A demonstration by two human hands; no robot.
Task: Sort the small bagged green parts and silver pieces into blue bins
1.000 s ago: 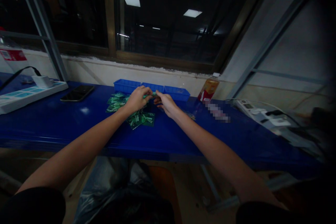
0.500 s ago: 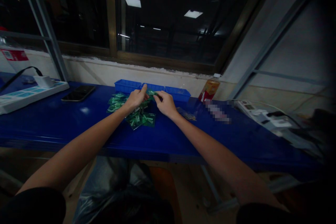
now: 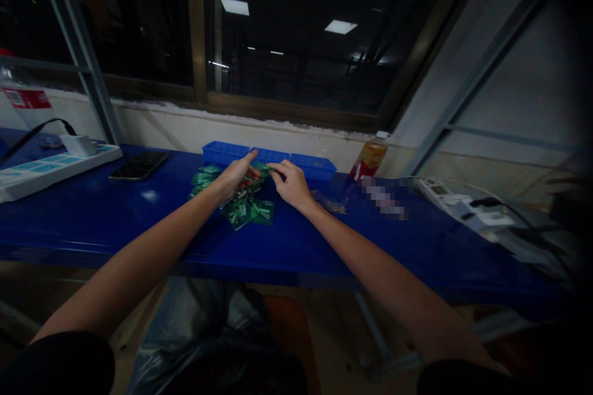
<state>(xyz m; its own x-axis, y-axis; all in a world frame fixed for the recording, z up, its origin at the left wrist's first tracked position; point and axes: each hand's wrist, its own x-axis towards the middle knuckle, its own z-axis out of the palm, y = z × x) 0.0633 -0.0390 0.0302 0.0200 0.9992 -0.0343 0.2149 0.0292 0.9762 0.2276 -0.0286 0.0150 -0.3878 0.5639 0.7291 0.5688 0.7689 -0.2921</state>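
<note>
My right hand [image 3: 293, 185] pinches the edge of a small green plastic bag [image 3: 263, 167] between thumb and fingertips. Close on its left, my left hand [image 3: 238, 176] has its thumb raised apart from its fingers, which reach to the near side of that bag. Whether those fingers touch it I cannot tell. Under and around my left hand lies a pile of green bags [image 3: 241, 213] with small pale pieces inside, partly hidden by the hand. Just behind both hands stands a row of blue plastic bins [image 3: 311, 166], their contents mostly out of sight.
On the blue table [image 3: 287, 247], a clear bag of small brownish pieces [image 3: 332, 203] lies right of my right forearm. A drink bottle [image 3: 370, 157] stands at the back right, near a power strip [image 3: 463, 205]. Leftward are a phone [image 3: 138, 165] and another power strip [image 3: 60, 166].
My left hand's thumb and fingers have come apart from a pinch at the green bag, and the hand has drawn slightly left and down. My right hand keeps its pinch on the bag.
</note>
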